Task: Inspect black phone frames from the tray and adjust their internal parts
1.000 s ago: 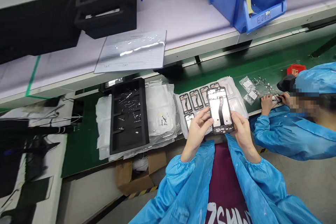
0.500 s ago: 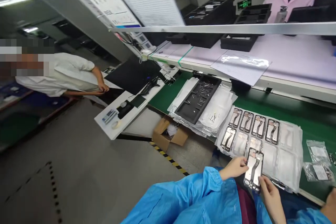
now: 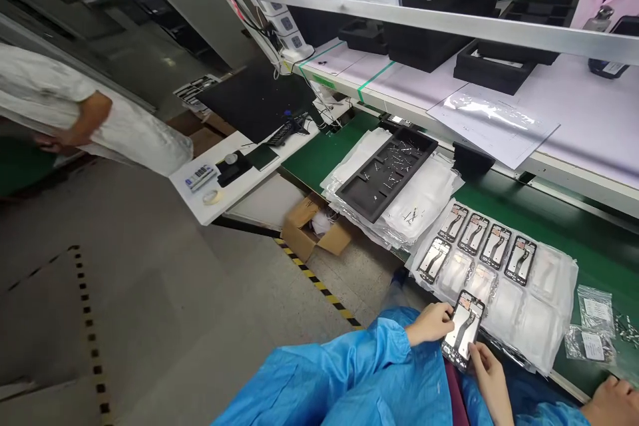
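A phone screen assembly point(image 3: 464, 331), black-framed with a silvery back and a dark flex cable, is held tilted in front of my body. My left hand point(image 3: 432, 324) pinches its left edge. My right hand point(image 3: 486, 369) grips the lower right edge between thumb and fingers. Just beyond lies a white translucent plastic tray point(image 3: 542, 326) with moulded pockets. Similar phone screens point(image 3: 498, 246) fill several pockets along its far row and one at the near left; other pockets hold none.
Left of the tray, a black tray point(image 3: 367, 196) of small metal parts sits on stacked white trays point(image 3: 424, 196). Small parts bags point(image 3: 594, 329) lie at right, near another person's hand point(image 3: 612, 403). A shelf point(image 3: 589, 140) with black bins runs above. A cardboard box point(image 3: 317, 226) stands on the floor.
My view has shifted. The phone screen, still in both hands, has come slightly away from the tray towards me. The person in white at left has changed posture, arm now farther left.
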Demonstrator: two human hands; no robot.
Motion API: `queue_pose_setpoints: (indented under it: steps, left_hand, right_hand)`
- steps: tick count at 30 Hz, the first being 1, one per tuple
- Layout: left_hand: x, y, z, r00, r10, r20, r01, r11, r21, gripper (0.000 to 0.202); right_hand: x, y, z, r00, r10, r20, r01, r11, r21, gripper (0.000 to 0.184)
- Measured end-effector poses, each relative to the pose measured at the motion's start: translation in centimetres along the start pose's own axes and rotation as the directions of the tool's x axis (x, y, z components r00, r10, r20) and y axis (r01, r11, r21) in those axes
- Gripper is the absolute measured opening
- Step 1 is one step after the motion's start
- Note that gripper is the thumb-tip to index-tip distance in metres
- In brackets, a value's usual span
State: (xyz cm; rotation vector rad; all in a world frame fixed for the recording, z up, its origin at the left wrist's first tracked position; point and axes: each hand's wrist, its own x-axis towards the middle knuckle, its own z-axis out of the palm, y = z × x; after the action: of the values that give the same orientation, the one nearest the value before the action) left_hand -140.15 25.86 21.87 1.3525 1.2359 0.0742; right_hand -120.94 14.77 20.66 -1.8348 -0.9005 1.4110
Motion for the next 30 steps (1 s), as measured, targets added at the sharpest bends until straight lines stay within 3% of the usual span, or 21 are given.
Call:
queue_pose_setpoints:
  steps: [3, 16, 24, 30]
  left_hand:
    - [-0.3, -0.2, -0.1, 1.000, 0.008, -0.016, -0.008, 1.000, 0.016, 0.026]
    - [0.2, -2.6, -0.3, 1.000, 0.024, 0.000, -0.024, 0.993, -0.119, 0.029]
    - [0.4, -4.4, 0.0, 0.997, 0.003, 0.072, 0.008, 0.990, -0.143, 0.046]
    - [-0.9, -8.8, -1.3, 0.991, -0.125, 0.039, 0.123, 0.991, 0.052, 0.066]
  right_hand:
    - [-0.3, -0.1, 0.1, 0.996, 0.059, 0.068, -0.062, 0.997, 0.037, 0.062]
    - [-0.6, -2.7, 1.7, 0.995, 0.088, 0.037, -0.089, 0.996, 0.024, 0.071]
    - [-0.7, -2.7, 2.2, 0.986, 0.051, -0.160, -0.054, 0.998, -0.015, 0.061]
    - [2.9, -0.9, 0.1, 0.939, 0.065, -0.339, -0.121, 0.982, -0.147, 0.036]
